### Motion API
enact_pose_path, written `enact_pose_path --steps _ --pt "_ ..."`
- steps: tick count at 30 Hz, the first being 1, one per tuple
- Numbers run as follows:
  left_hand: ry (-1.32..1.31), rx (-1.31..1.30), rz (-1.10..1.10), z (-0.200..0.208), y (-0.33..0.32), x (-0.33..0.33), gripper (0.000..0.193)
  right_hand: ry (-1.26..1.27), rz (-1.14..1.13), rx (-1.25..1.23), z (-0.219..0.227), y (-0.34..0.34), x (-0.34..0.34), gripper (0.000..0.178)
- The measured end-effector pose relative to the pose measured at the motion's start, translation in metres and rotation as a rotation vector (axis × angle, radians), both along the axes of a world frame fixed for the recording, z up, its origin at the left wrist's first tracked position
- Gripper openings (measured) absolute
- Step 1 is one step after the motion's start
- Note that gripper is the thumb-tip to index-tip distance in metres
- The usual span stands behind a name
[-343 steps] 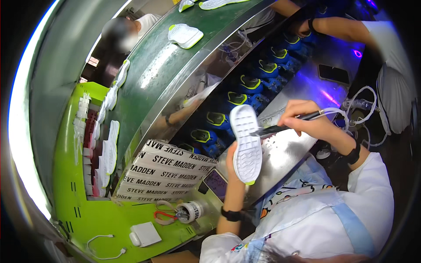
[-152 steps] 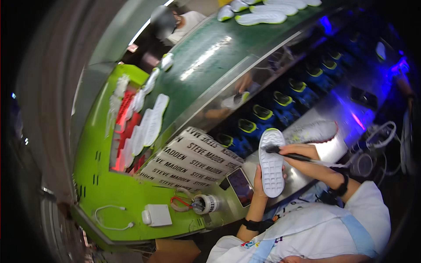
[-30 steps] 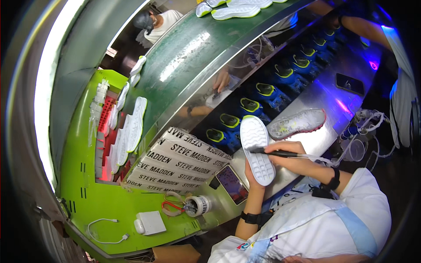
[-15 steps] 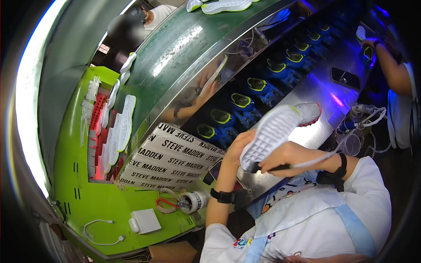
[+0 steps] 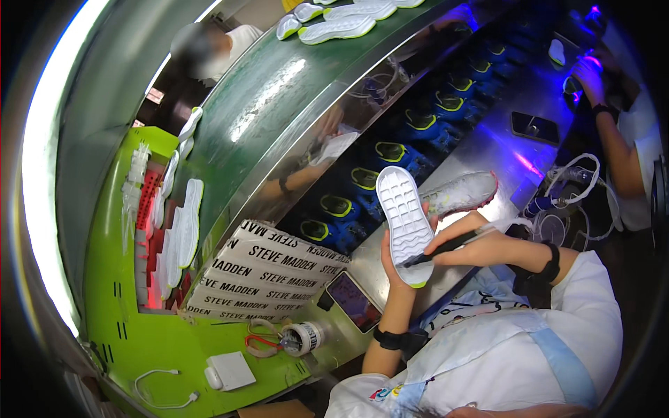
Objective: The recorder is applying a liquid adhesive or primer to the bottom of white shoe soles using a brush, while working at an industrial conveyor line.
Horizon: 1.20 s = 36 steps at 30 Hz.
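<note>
A white shoe sole [image 5: 408,221] with a gridded hollow face and yellow-green edge is held upright, that face turned up. My left hand [image 5: 398,268] grips it from beneath and along its left side, near the lower end. In my right hand [image 5: 468,242] is a slim black brush [image 5: 449,245] with a pale hose running back over the wrist. Its tip rests on or just above the sole's lower end; contact cannot be made out. Just behind the sole, a light grey shoe [image 5: 463,194] with a red edge lies on the metal worktop [image 5: 491,157].
Blue shoes [image 5: 364,179] with yellow-green collars line a dark channel. Beyond runs a green conveyor belt [image 5: 244,118] with more soles [image 5: 338,29]. Nearby are a phone [image 5: 354,301], a white tub [image 5: 304,337], red-handled scissors [image 5: 263,343] and coiled hoses [image 5: 561,226]. Co-worker's hand [image 5: 591,80] is at the far right.
The sole has swung from a rightward slant to nearly upright, leaning slightly left. My left hand has shifted right, and the brush stays at the sole's lower end. The view has also shifted a little.
</note>
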<state>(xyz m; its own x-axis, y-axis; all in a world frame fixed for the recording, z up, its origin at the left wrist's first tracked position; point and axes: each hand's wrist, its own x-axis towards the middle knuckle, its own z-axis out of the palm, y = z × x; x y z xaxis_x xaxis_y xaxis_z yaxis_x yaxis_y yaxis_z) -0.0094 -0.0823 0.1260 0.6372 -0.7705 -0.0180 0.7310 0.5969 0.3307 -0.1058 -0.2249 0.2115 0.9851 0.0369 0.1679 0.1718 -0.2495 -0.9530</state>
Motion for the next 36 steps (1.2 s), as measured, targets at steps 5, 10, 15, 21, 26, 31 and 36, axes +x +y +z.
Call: enact_pose_path --steps 5,10,15,21,26,31,36 --pt "0.274 -0.312 -0.071 -0.027 0.006 -0.002 0.064 -0.391 -0.222 -0.220 -0.028 0.025 0.016 0.019" --pt "0.205 -0.258 0.134 -0.006 0.005 0.007 0.065 -0.336 -0.195 0.013 -0.019 0.027 0.025 0.019" --pt "0.165 -0.261 -0.014 0.004 0.013 0.018 0.072 0.264 0.223 0.187 -0.003 0.028 0.007 0.017" --pt "-0.122 -0.015 -0.192 0.018 0.023 0.035 0.071 0.316 0.320 0.183 0.009 0.010 0.008 0.016" --pt "0.002 0.152 -0.402 0.040 0.018 0.040 0.050 -0.250 0.429 -0.129 0.012 0.001 0.009 0.011" --pt "0.000 0.456 -0.651 0.068 0.000 0.040 0.039 -0.341 0.437 -0.094 0.017 0.002 0.011 0.010" --pt "-0.017 0.650 -0.665 0.069 -0.002 0.047 0.032 -0.321 0.341 -0.116 0.022 -0.019 0.002 0.009"
